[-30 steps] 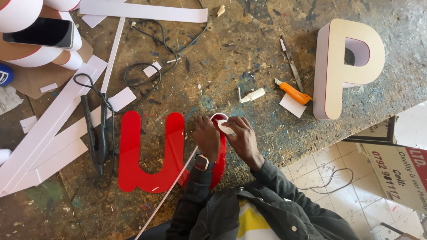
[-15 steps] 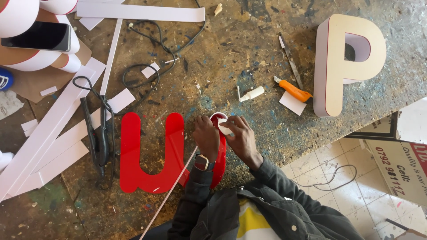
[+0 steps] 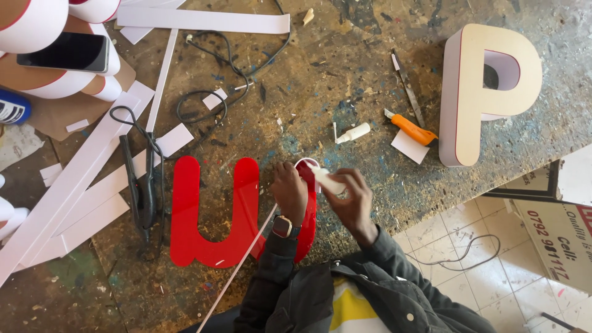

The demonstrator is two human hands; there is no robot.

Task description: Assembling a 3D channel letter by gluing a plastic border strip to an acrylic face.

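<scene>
left hand [image 3: 290, 191] is pressed down on the red letter piece [image 3: 213, 213] on the tabletop [image 3: 345, 74], covering part of it; right hand [image 3: 351, 197] pinches a small whitish thing [image 3: 328, 180], too blurry to make out

This is a sign-making workshop. The counter [image 3: 345, 80] is scarred and flecked with old paint and glue. A flat red letter [image 3: 209, 216] lies on it, and well to its right stands a boxed white letter [image 3: 487, 92] with built-up sides. Left of the red letter lie white plastic strips [image 3: 80, 185] and offcuts; above it, loose black cable [image 3: 203, 105]. Between the two letters sit an orange utility knife [image 3: 412, 129] and a small glue bottle [image 3: 353, 132].
</scene>
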